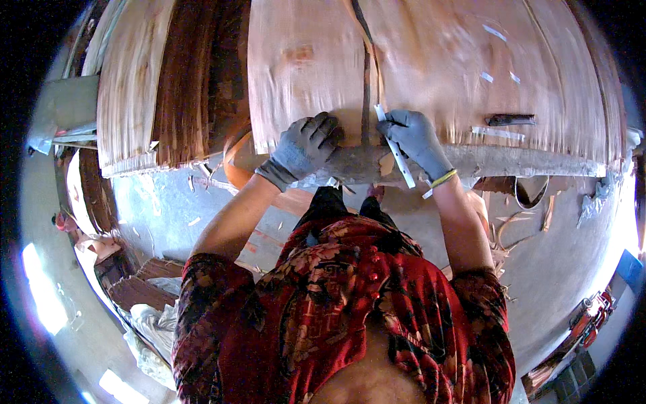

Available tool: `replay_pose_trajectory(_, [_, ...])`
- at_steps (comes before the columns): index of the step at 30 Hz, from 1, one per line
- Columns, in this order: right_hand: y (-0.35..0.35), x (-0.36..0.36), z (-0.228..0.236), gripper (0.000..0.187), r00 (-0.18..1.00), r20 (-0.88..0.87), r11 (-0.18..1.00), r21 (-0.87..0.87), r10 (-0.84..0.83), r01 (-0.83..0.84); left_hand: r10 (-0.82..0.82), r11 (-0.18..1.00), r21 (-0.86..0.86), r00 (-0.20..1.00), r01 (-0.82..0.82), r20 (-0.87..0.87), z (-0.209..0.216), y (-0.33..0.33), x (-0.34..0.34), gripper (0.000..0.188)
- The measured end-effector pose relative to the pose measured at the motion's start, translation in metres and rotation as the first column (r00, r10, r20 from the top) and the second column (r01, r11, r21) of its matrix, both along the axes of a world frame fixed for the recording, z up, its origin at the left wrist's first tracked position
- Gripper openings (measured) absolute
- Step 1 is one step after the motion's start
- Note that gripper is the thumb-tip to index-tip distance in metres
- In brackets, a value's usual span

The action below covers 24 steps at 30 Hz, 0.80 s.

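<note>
Both our hands wear grey knit gloves and work at the near edge of a broad, pale reddish sheet of thin wood veneer (431, 60). Our left hand (306, 145) lies palm down with its fingers spread flat on the sheet, pressing it just left of a dark lengthwise split (367, 81). Our right hand (417, 138) is closed around a narrow white strip of tape (397, 151), which slants from the sheet's edge down toward our wrist, just right of that split. Under the sheet's edge runs a worn grey table rim (511, 161). Farther right on the sheet we see short white tape patches (496, 132) and a dark elongated hole (510, 120). Beyond to the left lies a second, browner stack of veneer sheets (155, 81).
</note>
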State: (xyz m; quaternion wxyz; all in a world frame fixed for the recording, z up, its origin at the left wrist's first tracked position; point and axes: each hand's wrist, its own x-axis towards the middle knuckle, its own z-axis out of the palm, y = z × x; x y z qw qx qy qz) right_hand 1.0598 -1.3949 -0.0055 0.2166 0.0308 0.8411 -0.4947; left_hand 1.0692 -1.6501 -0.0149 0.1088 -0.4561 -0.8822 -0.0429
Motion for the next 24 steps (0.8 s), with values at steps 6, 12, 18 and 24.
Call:
replay_pose_trajectory(6, [-0.002,-0.002,0.003,0.018,0.998,0.065,0.998,-0.058,0.0,0.003,-0.033,0.998,0.061,0.999,0.035,-0.035,-0.003,0.012,0.001,0.031])
replay_pose_trajectory(12, [0.0,-0.002,-0.011,0.02,1.0,0.019,0.998,-0.06,0.005,-0.004,0.022,0.982,0.189,1.0,-0.02,-0.01,0.008,0.026,0.002,0.023])
replay_pose_trajectory(18, [0.001,-0.003,-0.01,0.019,0.998,-0.033,0.999,-0.003,0.052,-0.052,-0.009,0.985,0.172,0.999,0.002,0.037,-0.003,0.023,0.002,0.029])
replay_pose_trajectory(24, [-0.001,-0.005,-0.01,0.021,0.99,0.141,0.993,-0.117,0.008,0.009,0.138,0.974,0.123,0.925,-0.192,0.354,0.004,0.038,0.015,0.042])
